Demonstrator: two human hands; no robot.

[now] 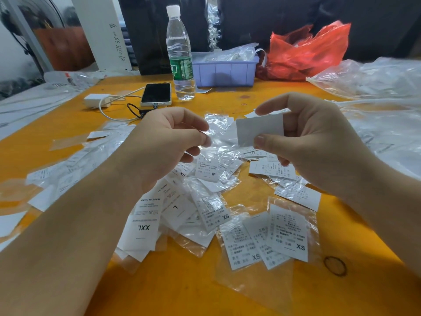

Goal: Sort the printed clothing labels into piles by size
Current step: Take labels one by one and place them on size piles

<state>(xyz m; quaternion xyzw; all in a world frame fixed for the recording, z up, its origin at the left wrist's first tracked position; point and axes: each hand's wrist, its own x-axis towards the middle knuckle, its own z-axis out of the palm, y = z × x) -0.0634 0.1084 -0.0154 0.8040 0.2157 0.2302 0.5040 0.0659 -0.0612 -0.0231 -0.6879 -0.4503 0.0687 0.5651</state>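
My right hand (319,142) pinches a white label (259,130) between thumb and fingers above the table, its blank back towards me. My left hand (168,142) pinches the edge of a clear plastic sleeve (218,137) just left of that label. Below the hands lie several bagged labels scattered on the orange table (177,283): an XXL label (143,226), an L label (176,208), an M label (208,169), and a group of XS labels (289,236) at the front right.
A water bottle (180,55), a phone (156,94) with its charger and cable (98,100), a purple bin (225,70) and a red plastic bag (307,51) stand at the back. Clear plastic bags (376,80) pile at the right. A black rubber band (335,265) lies front right.
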